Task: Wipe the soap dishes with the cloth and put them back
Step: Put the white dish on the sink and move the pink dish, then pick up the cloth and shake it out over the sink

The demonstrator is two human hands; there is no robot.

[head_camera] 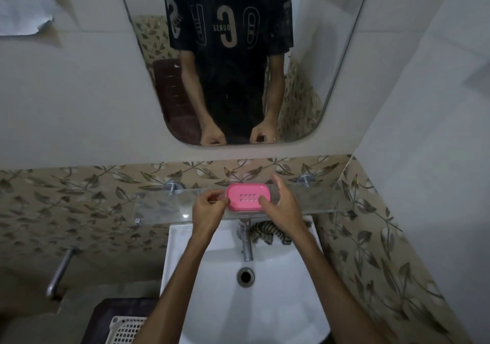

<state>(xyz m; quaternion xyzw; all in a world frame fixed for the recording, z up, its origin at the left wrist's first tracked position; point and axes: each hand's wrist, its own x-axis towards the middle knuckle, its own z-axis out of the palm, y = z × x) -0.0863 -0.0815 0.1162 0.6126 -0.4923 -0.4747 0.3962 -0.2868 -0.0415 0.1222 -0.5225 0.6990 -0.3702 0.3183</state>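
— Nearest to us, below both wrists, we are leaning over the white sink [212, 290], and just under our right forearm the striped cloth [261, 233] is lying bunched on the sink's back edge beside the tap [246, 240]. Are we lifting or setting down?

— We cannot tell which from this alone; either way we are handling the pink soap dish [248, 196] with both hands, and it is sitting on the glass shelf [159, 208] just beyond our knuckles.

— How are the hands sitting on it?

— Our left hand [209, 209] is curling its fingers and pinching the dish's left end. Our right hand [282, 205] is gripping the right end, thumb pressing on the drain-hole face, fingers reaching round the far rim.

— So what are we minding?

— We are judging that keeping the dish level and supported at both ends matters most, since glass is slippery and the shelf is narrow. If we are taking it for wiping, the cloth is waiting close under the right hand. Beyond the hands, the mirror [331, 78] is showing only our reflection; no second dish is showing anywhere.
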